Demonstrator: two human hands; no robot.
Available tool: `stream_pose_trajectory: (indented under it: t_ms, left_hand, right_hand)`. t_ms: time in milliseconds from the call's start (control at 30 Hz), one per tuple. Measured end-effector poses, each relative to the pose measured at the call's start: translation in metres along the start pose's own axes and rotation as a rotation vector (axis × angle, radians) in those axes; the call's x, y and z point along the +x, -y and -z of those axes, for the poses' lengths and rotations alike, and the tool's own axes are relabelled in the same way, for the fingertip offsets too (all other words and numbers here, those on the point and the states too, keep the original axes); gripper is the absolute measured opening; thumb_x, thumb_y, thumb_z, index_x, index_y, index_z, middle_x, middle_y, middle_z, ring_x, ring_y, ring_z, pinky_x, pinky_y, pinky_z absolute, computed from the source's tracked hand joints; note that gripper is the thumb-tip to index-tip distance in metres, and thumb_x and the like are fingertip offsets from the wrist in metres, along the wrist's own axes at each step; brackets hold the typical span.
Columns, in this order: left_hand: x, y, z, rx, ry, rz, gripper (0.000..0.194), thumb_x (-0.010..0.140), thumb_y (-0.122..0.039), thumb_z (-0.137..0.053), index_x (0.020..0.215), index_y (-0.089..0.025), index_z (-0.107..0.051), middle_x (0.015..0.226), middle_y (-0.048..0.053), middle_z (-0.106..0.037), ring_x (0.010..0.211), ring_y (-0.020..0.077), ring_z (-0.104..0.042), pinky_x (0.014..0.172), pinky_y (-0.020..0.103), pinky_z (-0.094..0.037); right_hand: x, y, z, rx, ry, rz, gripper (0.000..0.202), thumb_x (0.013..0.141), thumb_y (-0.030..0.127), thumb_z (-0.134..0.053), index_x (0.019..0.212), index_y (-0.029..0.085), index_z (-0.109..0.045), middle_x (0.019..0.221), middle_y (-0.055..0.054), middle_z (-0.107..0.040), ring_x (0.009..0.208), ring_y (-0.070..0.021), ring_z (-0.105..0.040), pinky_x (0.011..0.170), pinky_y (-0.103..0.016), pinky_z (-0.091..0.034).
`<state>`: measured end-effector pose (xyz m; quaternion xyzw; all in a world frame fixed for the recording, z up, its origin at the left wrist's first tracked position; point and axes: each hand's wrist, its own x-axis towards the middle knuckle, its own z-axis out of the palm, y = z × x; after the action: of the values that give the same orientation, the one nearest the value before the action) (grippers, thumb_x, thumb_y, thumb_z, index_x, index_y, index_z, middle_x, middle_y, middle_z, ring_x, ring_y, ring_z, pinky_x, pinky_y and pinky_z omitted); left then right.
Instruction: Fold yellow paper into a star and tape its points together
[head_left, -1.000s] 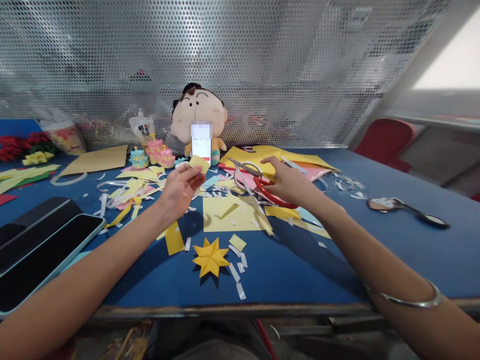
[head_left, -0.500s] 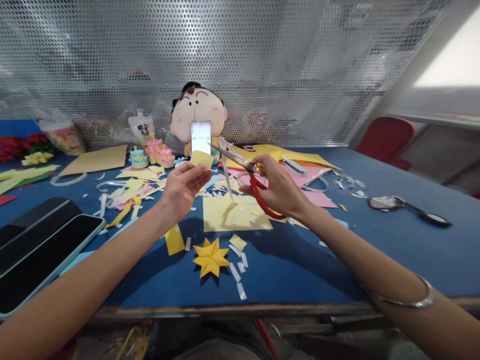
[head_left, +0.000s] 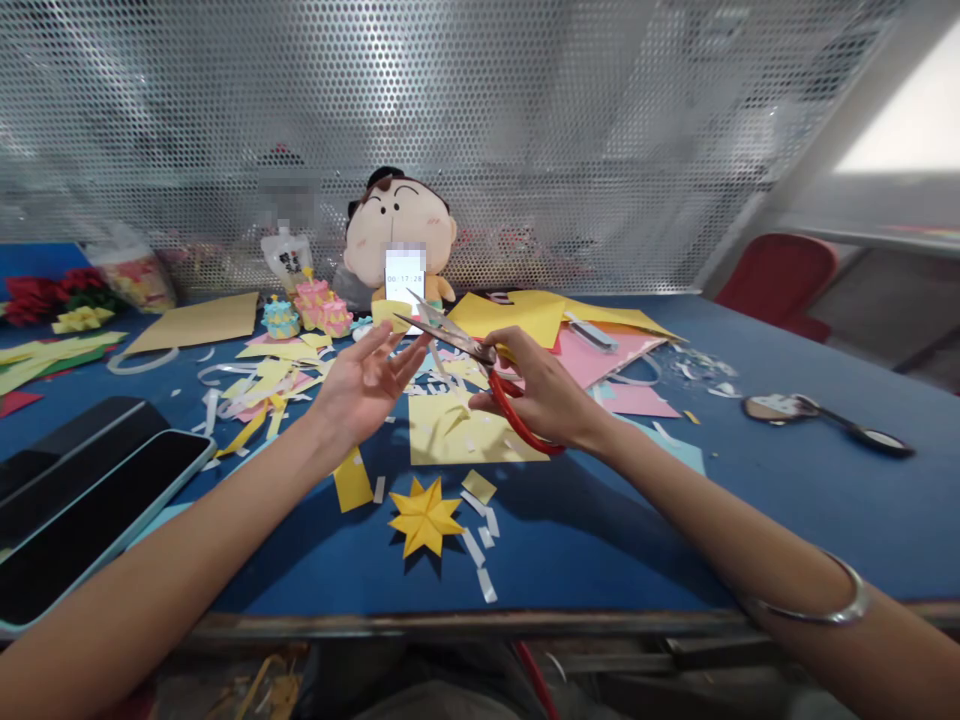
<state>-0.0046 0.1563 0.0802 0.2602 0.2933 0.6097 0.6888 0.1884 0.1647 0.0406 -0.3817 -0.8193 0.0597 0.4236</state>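
Note:
My right hand [head_left: 536, 390] holds scissors [head_left: 469, 345] by their red handles, with the blades parted and pointing left. My left hand [head_left: 367, 385] is turned palm up, its lower fingers loosely spread. Near its thumb and forefinger tips is a small yellow paper piece [head_left: 390, 314], apparently pinched there and partly hidden by the fingers. The scissor tips reach just beside that piece. Below the blades, a pale paper strip [head_left: 436, 358] shows blurred. Under the hands lies a pale yellow sheet [head_left: 450, 440] with small scraps on it. Nearer me sits a yellow folded paper star [head_left: 426, 517].
White paper snippets [head_left: 480, 560] lie beside the star. A phone [head_left: 105, 520] rests at the left. A plush doll [head_left: 401, 225] and a lit phone timer [head_left: 405, 275] stand at the back. Paper cakes [head_left: 319, 305], yellow sheets [head_left: 510, 322] and a hand mirror [head_left: 832, 415] surround the work area.
The scissor blades have parted and tilted. My left hand has rolled open, its fingers spreading around the paper piece. The long white strip under the blades has dropped or swung aside.

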Motion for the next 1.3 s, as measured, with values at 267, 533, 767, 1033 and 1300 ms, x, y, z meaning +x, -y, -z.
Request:
stream_pose_trajectory:
  t_ms: [267,533,767,1033,1300]
  left_hand:
    - [0.004,0.002,0.001,0.023,0.021,-0.072,0.022,0.085,-0.006,-0.047,0.066,-0.013,-0.057,0.068,0.002,-0.066,0.066,0.0092,-0.066,0.072,0.019,-0.056]
    - [0.009,0.005,0.009,0.224,0.026,-0.153,0.020,0.063,-0.008,-0.073,0.055,-0.015,-0.057,0.055,-0.004,-0.059,0.053,0.0070,-0.059,0.048,0.015,-0.045]
    - [0.002,0.011,0.002,0.335,0.115,-0.254,0.019,0.047,-0.015,-0.082,0.057,-0.013,-0.066,0.051,-0.005,-0.055,0.044,0.0021,-0.040,0.040,0.014,-0.033]
    - [0.001,0.013,0.002,0.391,0.135,-0.276,0.017,0.047,-0.013,-0.079,0.052,-0.016,-0.063,0.047,-0.005,-0.053,0.042,0.0038,-0.038,0.041,0.017,-0.031]
    - [-0.003,0.014,-0.001,0.423,0.133,-0.259,0.016,0.055,-0.009,-0.076,0.053,-0.016,-0.062,0.050,-0.005,-0.052,0.042,0.0034,-0.037,0.041,0.019,-0.029]
  right_hand:
    - [0.000,0.003,-0.001,0.033,0.006,0.044,0.047,0.073,0.062,-0.057,0.093,0.023,-0.041,0.082,-0.004,-0.055,0.070,-0.0181,-0.052,0.064,-0.032,-0.045]
    - [0.001,0.001,0.002,-0.024,-0.106,0.033,0.049,0.072,0.062,-0.059,0.093,0.021,-0.045,0.079,-0.004,-0.055,0.066,-0.0171,-0.051,0.057,-0.029,-0.042]
    - [-0.001,0.002,-0.001,-0.091,-0.118,0.117,0.048,0.074,0.065,-0.055,0.089,0.019,-0.050,0.072,-0.003,-0.054,0.061,-0.0162,-0.049,0.054,-0.029,-0.042]
    - [-0.002,0.003,-0.002,-0.110,-0.178,0.201,0.042,0.076,0.059,-0.057,0.089,0.019,-0.053,0.077,-0.007,-0.062,0.064,-0.0182,-0.054,0.057,-0.031,-0.046]
    - [-0.002,0.007,0.001,-0.098,-0.131,0.124,0.039,0.073,0.055,-0.063,0.090,0.021,-0.055,0.080,-0.007,-0.065,0.069,-0.0196,-0.058,0.062,-0.032,-0.049]
